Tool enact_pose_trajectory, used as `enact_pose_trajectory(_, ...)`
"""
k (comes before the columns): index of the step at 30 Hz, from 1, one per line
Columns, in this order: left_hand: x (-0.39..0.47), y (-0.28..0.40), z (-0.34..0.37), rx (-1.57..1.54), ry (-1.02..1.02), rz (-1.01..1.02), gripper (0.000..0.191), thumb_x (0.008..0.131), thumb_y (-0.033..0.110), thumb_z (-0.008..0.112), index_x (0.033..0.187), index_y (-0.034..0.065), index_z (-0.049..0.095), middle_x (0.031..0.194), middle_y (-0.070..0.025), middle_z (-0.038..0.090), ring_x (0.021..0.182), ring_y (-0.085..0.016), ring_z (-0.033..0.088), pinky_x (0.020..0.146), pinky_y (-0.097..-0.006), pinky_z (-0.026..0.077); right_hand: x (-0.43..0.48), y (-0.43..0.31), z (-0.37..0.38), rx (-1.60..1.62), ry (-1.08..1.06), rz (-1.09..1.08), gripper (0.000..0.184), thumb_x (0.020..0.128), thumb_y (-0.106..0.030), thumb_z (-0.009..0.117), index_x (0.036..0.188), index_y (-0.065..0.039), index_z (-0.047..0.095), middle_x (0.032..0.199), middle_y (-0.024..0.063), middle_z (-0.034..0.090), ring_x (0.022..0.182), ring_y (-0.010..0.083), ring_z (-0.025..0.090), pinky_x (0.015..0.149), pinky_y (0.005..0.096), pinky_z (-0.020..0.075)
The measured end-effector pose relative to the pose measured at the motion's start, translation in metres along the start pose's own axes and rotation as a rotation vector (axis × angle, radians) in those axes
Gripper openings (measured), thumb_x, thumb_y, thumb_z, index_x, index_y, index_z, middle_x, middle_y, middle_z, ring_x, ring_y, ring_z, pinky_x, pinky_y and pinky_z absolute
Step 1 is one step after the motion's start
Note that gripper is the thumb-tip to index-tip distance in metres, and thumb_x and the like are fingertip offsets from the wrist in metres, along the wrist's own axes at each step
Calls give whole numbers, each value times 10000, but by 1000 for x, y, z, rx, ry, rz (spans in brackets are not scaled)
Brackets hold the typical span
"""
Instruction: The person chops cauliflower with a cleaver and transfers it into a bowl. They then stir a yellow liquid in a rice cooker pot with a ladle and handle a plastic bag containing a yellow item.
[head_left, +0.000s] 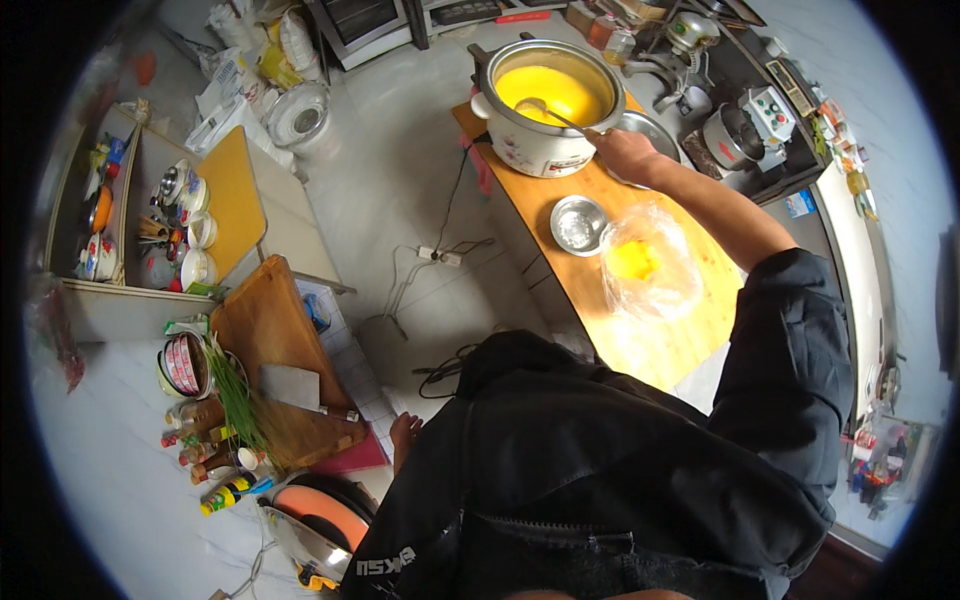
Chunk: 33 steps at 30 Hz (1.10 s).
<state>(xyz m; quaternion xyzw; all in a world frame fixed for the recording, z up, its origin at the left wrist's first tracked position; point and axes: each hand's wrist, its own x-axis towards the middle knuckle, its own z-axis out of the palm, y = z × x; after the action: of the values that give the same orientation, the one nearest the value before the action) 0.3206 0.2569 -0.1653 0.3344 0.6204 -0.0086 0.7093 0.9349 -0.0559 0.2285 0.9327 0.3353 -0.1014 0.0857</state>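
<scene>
My right hand grips the handle of a metal ladle. Its bowl rests in bright yellow liquid inside a large white electric cooker with a flower print. Behind my wrist, a round metal lid lies partly hidden on the wooden table. Nearer to me stand a small steel bowl and a clear plastic bag with something yellow in it. My left hand hangs low by the tiled counter's edge, its fingers loosely apart and holding nothing visible.
A cleaver lies on a wooden chopping board at left, beside green onions and several bottles. The cooker's cord drops to a power strip on the floor. A mixer stands at the right.
</scene>
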Motion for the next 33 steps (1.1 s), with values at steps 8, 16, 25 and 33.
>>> enact_pose_trajectory(8,-5,-18,-20,-80,51,87,227,811,200,593,962,37,546,897,-111,610,765,-263,637,569,-328,497,57,-16,12,113,103,93,333,918,-131,387,1227,-54,483,913,216,643,870,373,631,712,466,500)
enact_pose_trajectory(16,-3,-12,-9,-56,31,61,332,841,233,597,1095,32,528,949,-115,609,784,-248,634,582,-337,490,48,0,21,139,59,96,312,909,-205,459,1188,-79,520,974,199,637,924,361,617,770,447,490)
enact_pose_trajectory(25,4,1,6,26,-14,38,400,854,240,571,1191,39,491,961,-111,604,794,-230,633,561,-318,471,-12,9,-27,80,-36,-113,240,869,-153,458,1039,-41,584,995,184,636,930,334,621,812,418,492)
enact_pose_trajectory(33,-2,-2,1,64,32,48,350,840,207,567,1122,7,512,974,-134,592,834,-260,633,624,-359,514,-9,32,-51,-30,-133,-99,268,862,-165,491,1081,-45,590,932,195,643,878,344,634,763,442,505)
